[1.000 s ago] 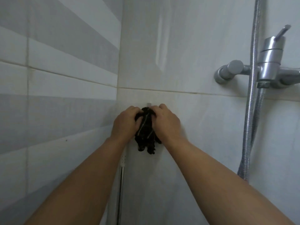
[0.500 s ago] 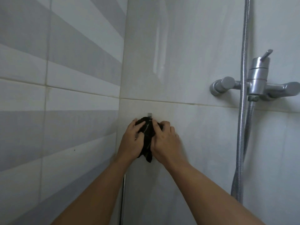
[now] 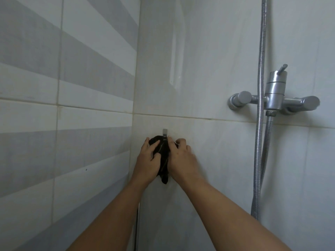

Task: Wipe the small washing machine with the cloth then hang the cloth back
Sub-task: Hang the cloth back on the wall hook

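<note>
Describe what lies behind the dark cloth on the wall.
Above the dark cloth a metal hook's top shows on the tile. Its lower part is covered by cloth, left hand and right hand.

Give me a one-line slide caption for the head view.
Both hands, left hand and right hand, hold a dark cloth at a metal wall hook beside the shower mixer.

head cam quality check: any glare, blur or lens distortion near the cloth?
Head view: dim, flat light. A glare streak runs down the back wall, well above the cloth. The cloth is near black, so its folds barely show. Left hand and right hand are fairly sharp. Wide-angle bending shows in the hose and the side wall tile lines.
</note>
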Action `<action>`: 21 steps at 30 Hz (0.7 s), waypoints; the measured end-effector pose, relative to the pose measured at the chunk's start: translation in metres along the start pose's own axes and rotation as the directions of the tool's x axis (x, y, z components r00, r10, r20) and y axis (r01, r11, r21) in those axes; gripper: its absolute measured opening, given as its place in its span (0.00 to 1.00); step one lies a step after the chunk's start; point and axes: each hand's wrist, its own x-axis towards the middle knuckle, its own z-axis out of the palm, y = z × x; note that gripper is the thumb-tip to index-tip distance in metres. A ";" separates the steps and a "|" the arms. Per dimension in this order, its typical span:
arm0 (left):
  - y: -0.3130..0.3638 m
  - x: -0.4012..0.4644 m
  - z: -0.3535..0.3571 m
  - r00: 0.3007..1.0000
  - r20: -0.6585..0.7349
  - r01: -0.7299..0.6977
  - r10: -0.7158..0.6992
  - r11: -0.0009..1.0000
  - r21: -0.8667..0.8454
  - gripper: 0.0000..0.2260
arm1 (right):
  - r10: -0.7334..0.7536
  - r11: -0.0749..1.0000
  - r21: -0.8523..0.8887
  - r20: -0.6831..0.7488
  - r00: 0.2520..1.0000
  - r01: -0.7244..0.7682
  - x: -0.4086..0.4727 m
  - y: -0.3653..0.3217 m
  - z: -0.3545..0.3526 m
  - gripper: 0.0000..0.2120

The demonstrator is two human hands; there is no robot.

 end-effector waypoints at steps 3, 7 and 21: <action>0.001 -0.003 -0.001 1.000 -0.005 0.007 -0.007 1.000 0.004 0.23 | 0.010 0.999 0.031 0.022 1.000 -0.011 0.000 0.000 0.000 0.34; 0.004 -0.006 0.000 1.000 0.008 -0.001 0.001 1.000 -0.005 0.24 | 0.012 0.994 0.107 0.014 1.000 -0.013 0.002 -0.001 0.004 0.30; -0.017 0.000 0.002 0.993 -0.067 -0.104 0.100 0.993 -0.054 0.22 | 0.005 0.966 0.253 -0.186 0.983 0.043 0.006 0.007 0.016 0.19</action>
